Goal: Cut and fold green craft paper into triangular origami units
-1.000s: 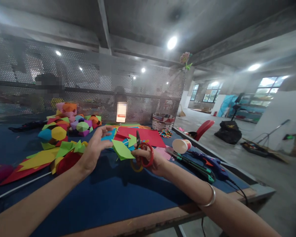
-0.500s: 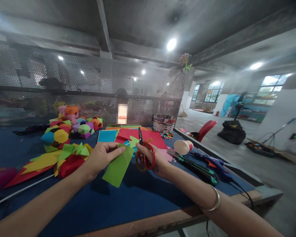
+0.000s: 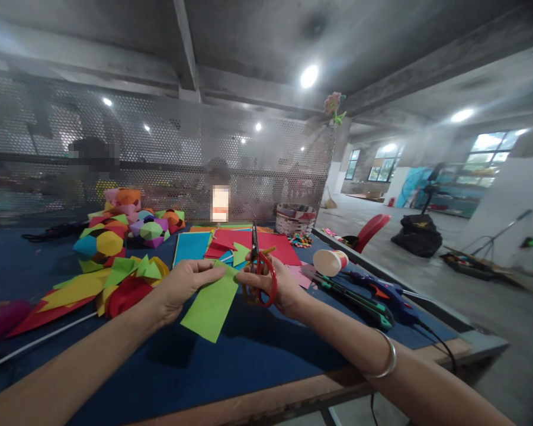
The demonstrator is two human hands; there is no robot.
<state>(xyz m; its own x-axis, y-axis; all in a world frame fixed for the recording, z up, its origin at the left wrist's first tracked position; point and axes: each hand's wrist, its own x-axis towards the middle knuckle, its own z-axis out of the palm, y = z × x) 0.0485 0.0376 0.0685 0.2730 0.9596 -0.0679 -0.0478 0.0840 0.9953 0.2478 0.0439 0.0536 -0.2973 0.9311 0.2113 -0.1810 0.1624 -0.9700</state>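
A piece of light green paper (image 3: 211,305) hangs from my left hand (image 3: 189,284), pinched at its top edge between thumb and fingers. My right hand (image 3: 279,284) is closed around red-handled scissors (image 3: 266,281), whose dark blades point up and away. The thumb and finger of that hand also touch the paper's top right corner. Beyond the hands lie sheets of red paper (image 3: 284,248) and blue paper (image 3: 190,247), with a small green scrap (image 3: 240,253) on top.
Left are folded paper balls (image 3: 109,244), yellow cut paper (image 3: 77,291) and a white stick (image 3: 39,343). Right are a paper cup (image 3: 331,262), a green-black utility knife (image 3: 355,302) and a blue glue gun (image 3: 388,293) with a cord. A woven basket (image 3: 295,220) stands behind, before a mesh screen (image 3: 257,160).
My right hand has moved slightly left, its fingertips now at the green paper's corner. The scissors turned with it, and the paper's lower end swung a little left.
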